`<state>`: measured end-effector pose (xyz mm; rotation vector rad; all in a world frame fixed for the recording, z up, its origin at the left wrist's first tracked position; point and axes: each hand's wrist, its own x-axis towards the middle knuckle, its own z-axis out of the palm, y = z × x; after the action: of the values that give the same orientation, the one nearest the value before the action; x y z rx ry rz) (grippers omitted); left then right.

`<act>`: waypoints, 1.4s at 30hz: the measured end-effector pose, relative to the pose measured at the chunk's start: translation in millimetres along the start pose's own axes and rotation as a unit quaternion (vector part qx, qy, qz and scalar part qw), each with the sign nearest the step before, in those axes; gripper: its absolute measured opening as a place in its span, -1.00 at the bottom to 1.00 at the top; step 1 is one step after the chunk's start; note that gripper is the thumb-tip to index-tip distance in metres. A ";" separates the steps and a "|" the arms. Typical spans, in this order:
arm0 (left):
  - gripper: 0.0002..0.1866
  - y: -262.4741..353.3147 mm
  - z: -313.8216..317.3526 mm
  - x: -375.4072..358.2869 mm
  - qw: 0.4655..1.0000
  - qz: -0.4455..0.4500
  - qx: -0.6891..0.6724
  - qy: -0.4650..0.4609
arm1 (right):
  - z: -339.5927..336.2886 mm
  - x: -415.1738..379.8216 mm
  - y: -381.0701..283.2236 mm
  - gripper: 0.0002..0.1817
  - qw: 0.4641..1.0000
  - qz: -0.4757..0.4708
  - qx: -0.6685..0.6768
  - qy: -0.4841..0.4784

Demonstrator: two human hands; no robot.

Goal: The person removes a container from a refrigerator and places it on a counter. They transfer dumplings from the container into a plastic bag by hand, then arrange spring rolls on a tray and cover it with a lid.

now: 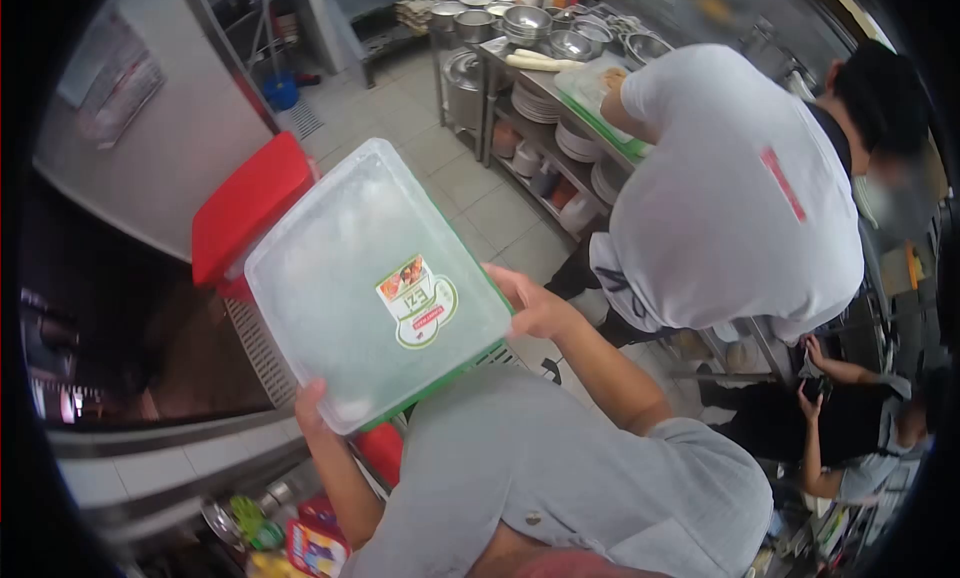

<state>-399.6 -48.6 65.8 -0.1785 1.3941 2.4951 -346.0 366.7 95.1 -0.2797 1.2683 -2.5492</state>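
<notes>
A large square food storage box [350, 258] with a frosted translucent lid and a green body is held up in front of me. Its lid carries a white and green label [420, 303] with a food picture. At the near left corner, my left hand [313, 406] grips the box's edge, its fingers partly hidden beneath. My right hand [525, 303] is closed around the right side, with the thumb near the lid's rim. What the box contains cannot be made out through the cloudy lid.
A red-lidded bin [250, 208] stands beyond the box. At right, a co-worker in a white shirt [740, 198] bends over a green-edged cutting board [590, 118] on a steel counter with bowls [527, 23]. Another person [850, 408] holds a dark object. Colourful packets [315, 548] lie lower left.
</notes>
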 end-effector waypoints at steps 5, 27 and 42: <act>-0.29 40.4 54.8 148.4 0.991 -0.080 0.026 -0.107 | -37.9 57.5 -53.6 0.22 0.995 -0.056 0.017 0.076; -0.11 -31.2 340.4 483.2 0.929 -0.254 0.050 -0.263 | -283.4 141.7 -152.3 -0.13 0.927 -0.224 0.133 0.269; -0.22 -62.7 405.1 639.4 0.905 -0.294 -0.045 -0.304 | -465.8 152.2 -271.6 -0.34 0.776 -0.080 -0.071 0.622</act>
<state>-979.9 441.2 74.9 0.1414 0.8070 1.8700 -670.1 820.6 42.5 1.6019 1.8054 -2.7122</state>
